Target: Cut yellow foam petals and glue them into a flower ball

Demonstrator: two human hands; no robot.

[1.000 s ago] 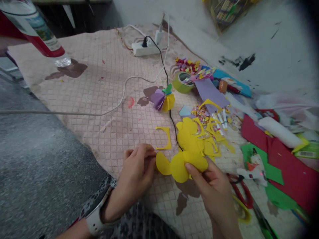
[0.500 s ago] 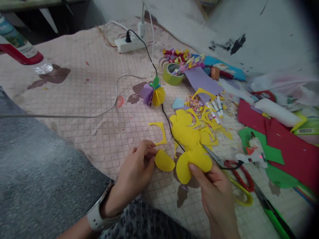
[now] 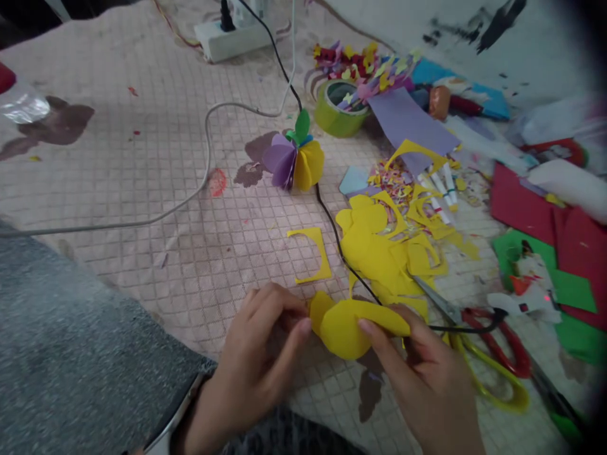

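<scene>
My left hand [image 3: 258,354] and my right hand [image 3: 422,373] meet low in the middle over a pink checked cloth [image 3: 142,158]. Between them they pinch folded yellow paper circles [image 3: 348,325]; the left fingers grip the left edge, the right fingers hold the right side. Just beyond lies a heap of cut yellow circles and scraps [image 3: 384,249] and a yellow offcut with a round notch [image 3: 310,253]. A finished purple and yellow paper flower [image 3: 294,161] with a green leaf rests farther back.
Red and yellow scissors [image 3: 478,351] and a white glue gun [image 3: 524,294] lie to the right on red and green sheets. A green tape roll [image 3: 339,107], purple sheet [image 3: 408,123], power strip [image 3: 232,35] and cords sit at the back. Grey floor at left.
The yellow circles in my two hands have come together into one bunch. The camera has tipped down and closer, so the back of the cloth slid out of view.
</scene>
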